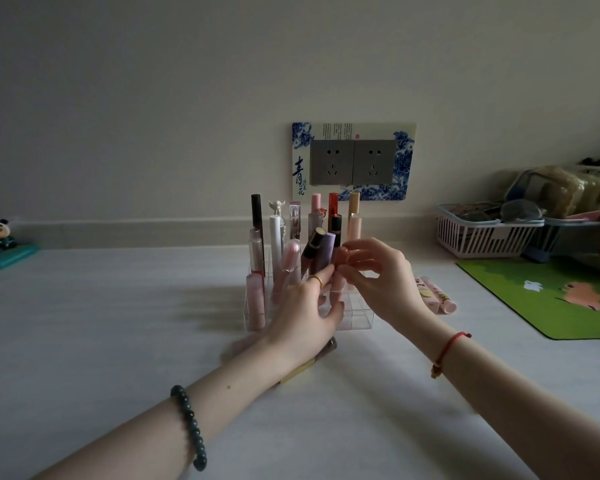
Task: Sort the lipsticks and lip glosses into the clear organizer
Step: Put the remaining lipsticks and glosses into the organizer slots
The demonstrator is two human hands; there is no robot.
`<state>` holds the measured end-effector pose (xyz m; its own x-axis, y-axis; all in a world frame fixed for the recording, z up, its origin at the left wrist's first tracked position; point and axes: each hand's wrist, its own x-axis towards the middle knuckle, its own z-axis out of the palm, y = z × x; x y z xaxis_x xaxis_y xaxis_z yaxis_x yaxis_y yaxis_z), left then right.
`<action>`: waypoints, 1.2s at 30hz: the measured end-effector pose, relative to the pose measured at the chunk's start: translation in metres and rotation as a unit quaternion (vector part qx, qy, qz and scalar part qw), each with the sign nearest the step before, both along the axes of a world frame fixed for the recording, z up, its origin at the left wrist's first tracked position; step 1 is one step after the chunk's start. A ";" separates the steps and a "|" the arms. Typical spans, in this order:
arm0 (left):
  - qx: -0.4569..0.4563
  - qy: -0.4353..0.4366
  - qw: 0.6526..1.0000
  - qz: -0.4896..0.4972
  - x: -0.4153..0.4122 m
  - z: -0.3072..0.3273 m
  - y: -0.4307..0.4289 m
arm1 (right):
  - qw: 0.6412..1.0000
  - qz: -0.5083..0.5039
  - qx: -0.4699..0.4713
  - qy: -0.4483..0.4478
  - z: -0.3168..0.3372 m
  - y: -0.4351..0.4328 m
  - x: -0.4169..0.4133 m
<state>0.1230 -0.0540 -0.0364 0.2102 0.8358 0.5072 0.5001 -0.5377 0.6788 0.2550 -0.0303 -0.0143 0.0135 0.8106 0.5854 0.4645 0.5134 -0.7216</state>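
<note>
Head view across a pale table point(118, 341). Shows a clear organizer point(357, 318) standing mid-table near the wall, its back and left cells filled with upright tubes: a black tube point(257, 216), a white tube point(275, 237) topped with a small winged figure, several pink ones, a red-capped tube point(333, 204) and a beige-capped tube point(354, 206), plus a purple tube point(326, 251) and a black-and-gold lipstick point(314, 240), both leaning. Catches the right hand point(381, 282) pinching a coral tube point(341, 258) by its rounded top, upright over the middle of the organizer. Places the left hand point(302, 310), ringed, at the organizer's front with fingertips touching that tube's side; cannot tell whether gripping or only touching. Finds one brown-capped tube point(326, 349) lying on the table under the left wrist, and two pink tubes point(437, 296) lying flat just right of the organizer, behind the right hand. Takes in a white basket point(465, 237) at far right holding dark round items, too dim to name.
</note>
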 end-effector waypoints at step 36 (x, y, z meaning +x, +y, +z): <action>-0.053 0.101 0.986 -0.124 0.049 0.004 -0.027 | 0.971 -0.043 -0.082 -0.220 0.036 -0.043 0.096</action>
